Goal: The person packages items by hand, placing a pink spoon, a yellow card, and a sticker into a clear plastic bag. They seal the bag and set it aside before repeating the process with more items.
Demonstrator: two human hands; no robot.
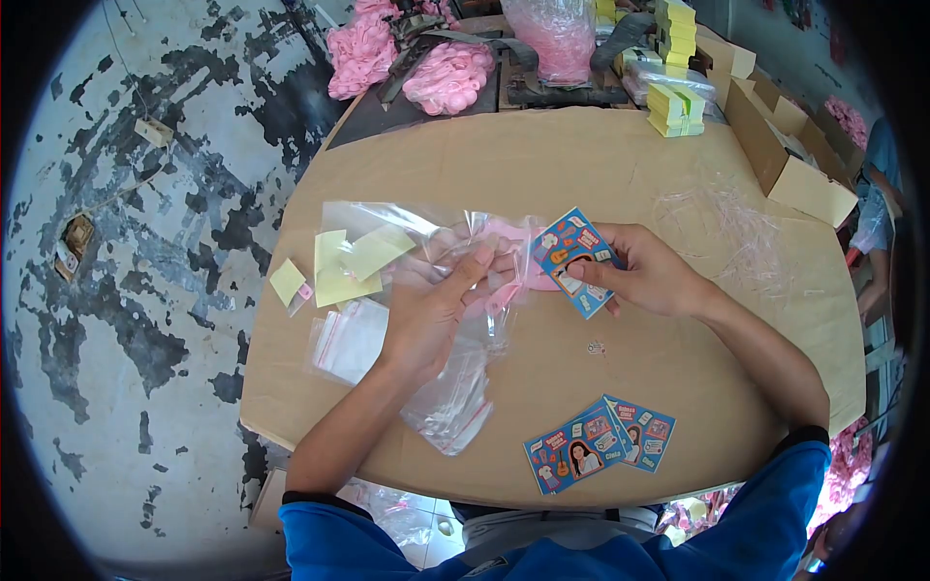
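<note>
My left hand [431, 315] is closed on a clear plastic bag [378, 215] that spreads over its fingers, with a soft pink item [513, 235] showing through the film. Right at the bag's edge, my right hand [651, 271] pinches a blue printed card [578, 247] between thumb and fingers. The card overlaps the pink item in this view. Yellow paper slips [339, 281] lie left of my left hand, partly under the bag. Below them is a pile of clear zip bags [354, 334]. Two more blue cards [586, 450] lie overlapping near the table's front edge.
Brown paper covers the table [465, 155]. Pink bundles [450, 77], a bag of pink material [550, 39] and yellow paper stacks [675, 108] stand at the back. A cardboard box [790, 145] is at the back right, loose clear strands [731, 228] nearer. Another person's arm [877, 276] shows at far right.
</note>
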